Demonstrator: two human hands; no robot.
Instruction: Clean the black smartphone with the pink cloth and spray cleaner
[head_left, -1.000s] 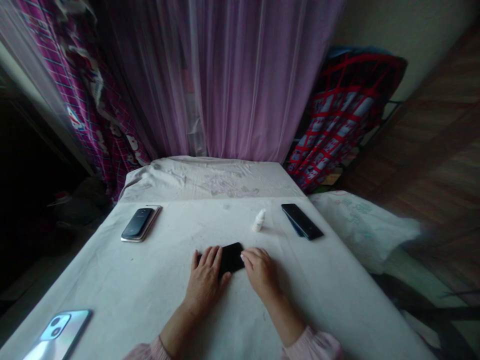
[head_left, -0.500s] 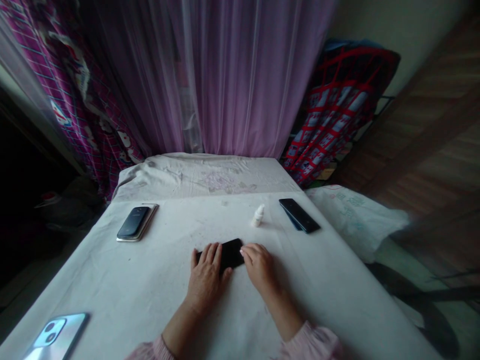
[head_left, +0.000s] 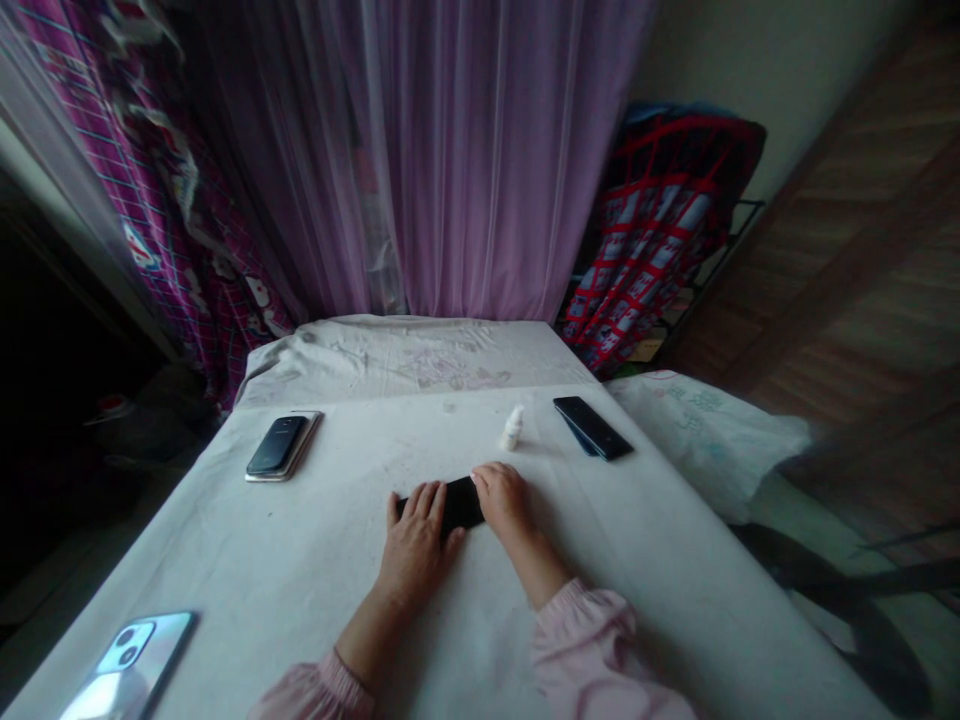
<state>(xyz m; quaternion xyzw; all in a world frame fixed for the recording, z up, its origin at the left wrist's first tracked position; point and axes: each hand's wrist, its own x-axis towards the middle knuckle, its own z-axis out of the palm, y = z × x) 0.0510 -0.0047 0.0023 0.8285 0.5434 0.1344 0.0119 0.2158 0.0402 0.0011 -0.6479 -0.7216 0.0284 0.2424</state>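
Observation:
A black smartphone (head_left: 461, 505) lies flat on the white-covered table, slightly tilted towards the far right. My left hand (head_left: 415, 535) is laid over its left part, fingers across the top and thumb along the near edge, gripping it. At the right end of the phone, my right hand (head_left: 504, 502) is closed, thumb and fingers pressed together at the upper right corner. Whatever it pinches, if anything, is too small to make out. Just beyond this hand stands a small white dropper bottle (head_left: 513, 429), upright.
Two stacked phones (head_left: 281, 445) rest at the left, and another dark pair (head_left: 594, 430) at the right. Near the front left edge lies a shiny light-blue phone (head_left: 135, 665). A white plastic bag (head_left: 709, 430) is beside the table's right edge. Purple curtains (head_left: 480, 160) hang behind.
My right hand has shifted slightly left and farther away along the phone's right end. My left hand stays on the phone. The view has turned a little.

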